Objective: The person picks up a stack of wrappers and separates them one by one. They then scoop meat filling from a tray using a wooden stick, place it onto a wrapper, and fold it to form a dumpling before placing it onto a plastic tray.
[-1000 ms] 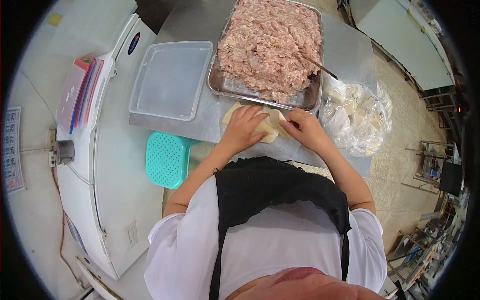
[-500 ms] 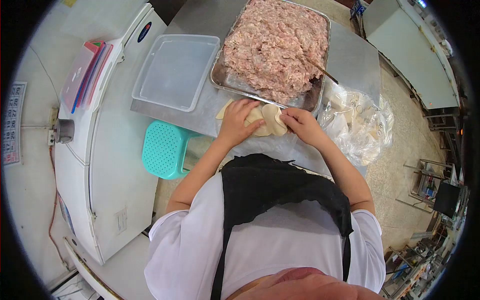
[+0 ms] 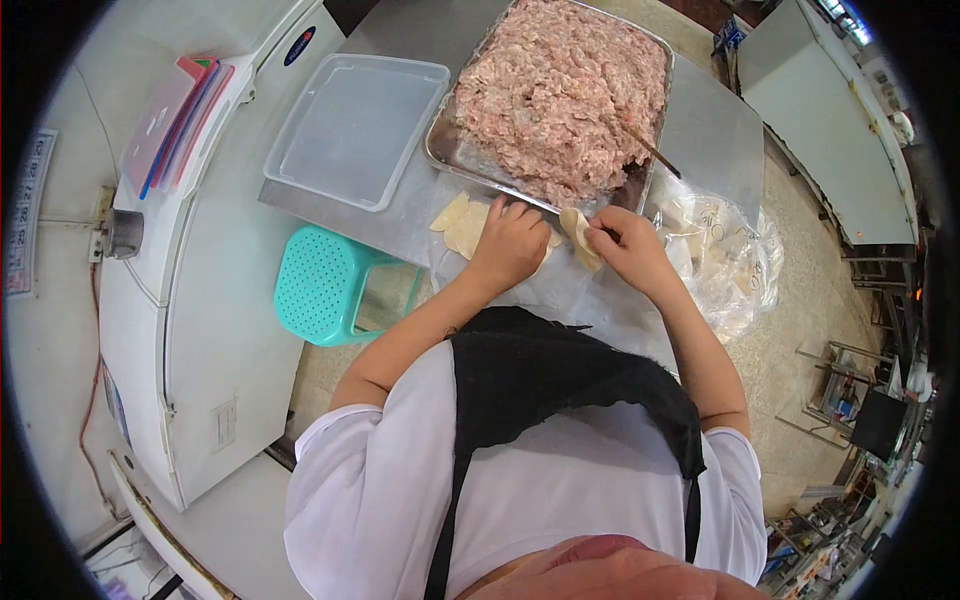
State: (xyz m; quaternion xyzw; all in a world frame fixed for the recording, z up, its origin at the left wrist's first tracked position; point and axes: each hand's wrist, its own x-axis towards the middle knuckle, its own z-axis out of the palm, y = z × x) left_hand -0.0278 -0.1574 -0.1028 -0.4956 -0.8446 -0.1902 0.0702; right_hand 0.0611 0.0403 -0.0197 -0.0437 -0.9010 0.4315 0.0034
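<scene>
Pale round dumpling wrappers lie overlapping on a plastic sheet at the front of the metal table. My left hand rests palm down over them, its fingers slightly apart and touching the wrappers. My right hand pinches the edge of a bent dumpling wrapper between thumb and fingers, just right of my left hand. Beyond both hands stands a metal tray heaped with pinkish ground meat filling. A thin brown stick leans out of the filling at the right.
A translucent plastic lid lies at the left of the metal table. A clear bag with pale contents sits on the right. Below the table's left edge is a turquoise stool. A white freezer stands on the left.
My right hand has moved slightly right, and the wrapper in its pinch now stands bent, apart from the others. My left hand has shifted right, uncovering wrappers on its left.
</scene>
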